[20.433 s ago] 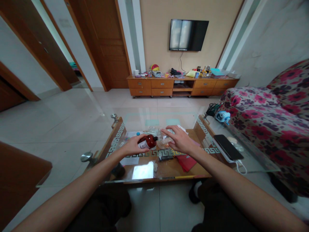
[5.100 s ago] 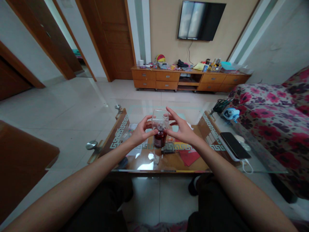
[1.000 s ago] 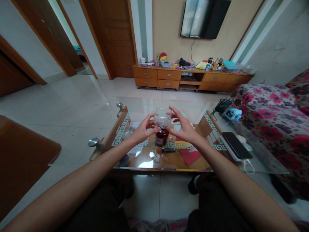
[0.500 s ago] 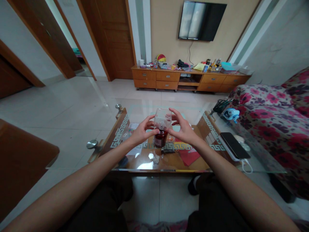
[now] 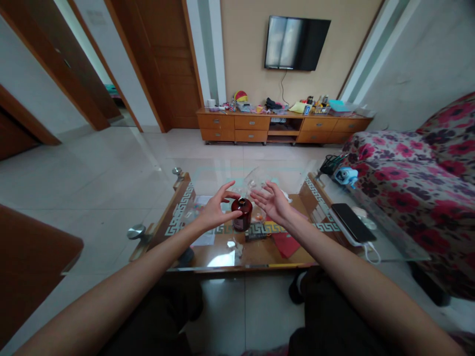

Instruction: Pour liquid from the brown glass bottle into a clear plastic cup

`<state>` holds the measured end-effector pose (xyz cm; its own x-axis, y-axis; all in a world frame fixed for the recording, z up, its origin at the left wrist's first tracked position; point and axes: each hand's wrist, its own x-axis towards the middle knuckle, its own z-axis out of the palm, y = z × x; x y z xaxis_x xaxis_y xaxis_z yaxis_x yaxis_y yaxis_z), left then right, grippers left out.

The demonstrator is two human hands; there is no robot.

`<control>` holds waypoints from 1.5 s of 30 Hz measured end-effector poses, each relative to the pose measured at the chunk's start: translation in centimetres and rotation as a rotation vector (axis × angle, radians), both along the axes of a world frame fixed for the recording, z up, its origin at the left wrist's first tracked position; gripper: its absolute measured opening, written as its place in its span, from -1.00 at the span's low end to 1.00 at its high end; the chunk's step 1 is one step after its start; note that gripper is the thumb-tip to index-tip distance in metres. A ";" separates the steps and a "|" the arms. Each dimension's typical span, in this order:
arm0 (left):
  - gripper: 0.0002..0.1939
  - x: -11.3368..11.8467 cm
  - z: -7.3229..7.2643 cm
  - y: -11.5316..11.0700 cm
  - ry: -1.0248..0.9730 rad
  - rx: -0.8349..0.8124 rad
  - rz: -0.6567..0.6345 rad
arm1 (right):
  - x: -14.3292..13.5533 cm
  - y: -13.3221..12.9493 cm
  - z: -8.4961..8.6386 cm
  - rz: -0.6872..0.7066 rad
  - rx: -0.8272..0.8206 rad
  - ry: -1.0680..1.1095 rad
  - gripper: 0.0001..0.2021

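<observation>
Bottle (image 5: 242, 217): brown one with a dark label, it's standing upright on the glass table (image 5: 404, 251), around the middle from side to side, mouth facing up.
Left hand (image 5: 218, 207): curving open beside the bottle, thumb pointing across its left side; can't tell if it's actually touching.
Right hand (image 5: 274, 201): spreading open to the right of the bottle, palm showing, fingers pointing in toward it.
Clear thing (image 5: 251, 183): showing up just past the bottle, between the hands; too blurry to say what it is or whether the right fingers are touching it.
Right edge: a phone (image 5: 354, 222) is lying on a white block (image 5: 346, 230), white cable (image 5: 372, 253) curling off the near end.
Far right corner: a blue gadget (image 5: 346, 175) is sitting just by a black pen holder (image 5: 329, 164).
Under the glass: a red sheet (image 5: 286, 245) is lying on the shelf (image 5: 256, 259), a small black thing (image 5: 255, 236) showing to its left.
Background: TV (image 5: 297, 43) is hanging above a cluttered cabinet (image 5: 218, 127).
</observation>
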<state>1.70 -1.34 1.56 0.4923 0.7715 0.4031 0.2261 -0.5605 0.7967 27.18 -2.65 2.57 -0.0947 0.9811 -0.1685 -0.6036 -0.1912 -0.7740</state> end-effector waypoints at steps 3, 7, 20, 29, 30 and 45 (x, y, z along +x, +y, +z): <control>0.03 -0.3 0.0 0.2 0.058 0.014 0.007 | 2.4 0.9 -0.5 -0.084 -0.123 0.106 -0.73; 0.00 -0.9 -0.3 0.3 0.132 0.038 0.004 | 6.3 1.9 -1.1 -0.141 -0.175 0.103 -0.71; -0.22 -2.3 -0.4 0.2 0.220 0.065 -0.006 | 8.7 2.3 -3.8 0.311 -0.535 -0.248 -0.50; -0.45 -3.4 -0.4 0.7 0.208 0.022 0.035 | 9.0 2.9 -4.4 0.284 -0.576 -0.331 -0.38; -0.45 -3.5 -0.4 0.7 0.210 0.024 0.037 | 9.0 3.0 -4.6 0.286 -0.585 -0.336 -0.36; -0.46 -3.2 -0.3 0.7 0.232 0.000 0.027 | 9.1 3.2 -5.7 0.268 -0.507 -0.341 -0.33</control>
<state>-1.46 -0.65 1.22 0.5510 0.7855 0.2818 0.4176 -0.5519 0.7218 36.28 0.50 -3.12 -0.1843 0.7220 -0.6668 -0.2221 -0.6915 -0.6874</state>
